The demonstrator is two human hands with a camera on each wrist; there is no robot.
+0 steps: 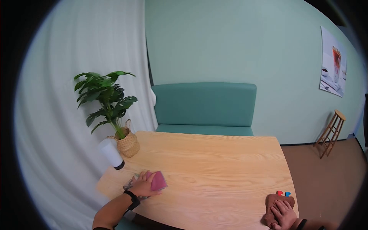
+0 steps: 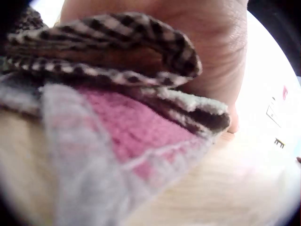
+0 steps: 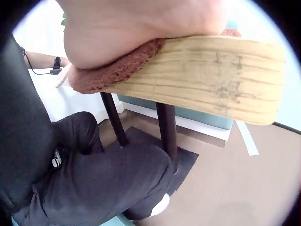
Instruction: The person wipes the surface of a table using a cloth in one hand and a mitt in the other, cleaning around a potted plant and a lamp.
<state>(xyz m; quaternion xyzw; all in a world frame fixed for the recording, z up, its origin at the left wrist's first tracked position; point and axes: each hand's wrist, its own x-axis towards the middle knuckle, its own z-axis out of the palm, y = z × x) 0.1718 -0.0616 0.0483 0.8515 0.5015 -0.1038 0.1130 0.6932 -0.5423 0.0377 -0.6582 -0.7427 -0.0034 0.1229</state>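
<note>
My left hand rests on a small pile of cloths at the left of the table, fingers spread over a pink cloth. Up close in the left wrist view, a folded black-and-white checked cloth lies under the palm, above the pink cloth with its grey edge. At the table's right edge, my right hand lies flat on a brown fuzzy cloth. Part of that cloth hangs over the edge in the right wrist view. A small red piece and a small blue piece show just beyond it.
A potted plant in a woven basket and a white cylinder with a black base stand at the wooden table's left. Behind the table is a green bench. A wooden stool stands far right.
</note>
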